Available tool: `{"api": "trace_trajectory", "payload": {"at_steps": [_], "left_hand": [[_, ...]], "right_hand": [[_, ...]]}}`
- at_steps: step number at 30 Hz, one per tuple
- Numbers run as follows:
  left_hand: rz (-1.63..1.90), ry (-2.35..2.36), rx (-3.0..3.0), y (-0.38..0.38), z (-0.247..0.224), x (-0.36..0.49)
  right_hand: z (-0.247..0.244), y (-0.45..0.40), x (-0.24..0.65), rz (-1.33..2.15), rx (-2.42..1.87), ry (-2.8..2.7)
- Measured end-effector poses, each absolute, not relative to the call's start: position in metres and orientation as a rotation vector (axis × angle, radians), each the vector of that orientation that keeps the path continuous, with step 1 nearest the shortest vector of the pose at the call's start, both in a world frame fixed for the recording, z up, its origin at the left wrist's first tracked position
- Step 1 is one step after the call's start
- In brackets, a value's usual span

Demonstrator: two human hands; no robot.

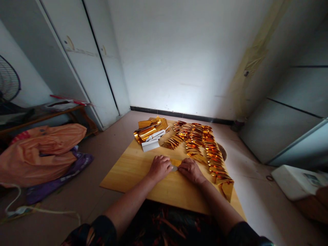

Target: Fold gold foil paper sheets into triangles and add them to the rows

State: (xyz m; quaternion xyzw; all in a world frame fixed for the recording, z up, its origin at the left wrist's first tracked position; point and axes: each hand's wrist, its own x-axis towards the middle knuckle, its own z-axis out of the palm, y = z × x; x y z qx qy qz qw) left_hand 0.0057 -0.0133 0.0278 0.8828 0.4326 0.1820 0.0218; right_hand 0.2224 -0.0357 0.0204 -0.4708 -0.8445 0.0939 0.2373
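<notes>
Wooden tabletop (123, 175) — rows of folded gold foil (214, 158), curled gold sheet (150, 131), white rectangular piece (150, 146)

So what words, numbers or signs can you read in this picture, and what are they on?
None can be read for sure.
Purple bag on the floor: pale marks that might be print, too blurred to read.
White box at the right: a dark patch that may be a label, too small to read.
Folded gold pieces on the table: no writing that I can make out.
</notes>
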Motion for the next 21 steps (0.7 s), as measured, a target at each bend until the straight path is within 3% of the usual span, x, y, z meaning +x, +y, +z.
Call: {"api": "trace_trajectory", "payload": {"at_steps": [21], "left_hand": [[0.555,1.380,2.687,-0.022,0.031,0.006]], "right_hand": [[0.026,-0.024,0.203,0.308,-1.561,-2.173]]}}
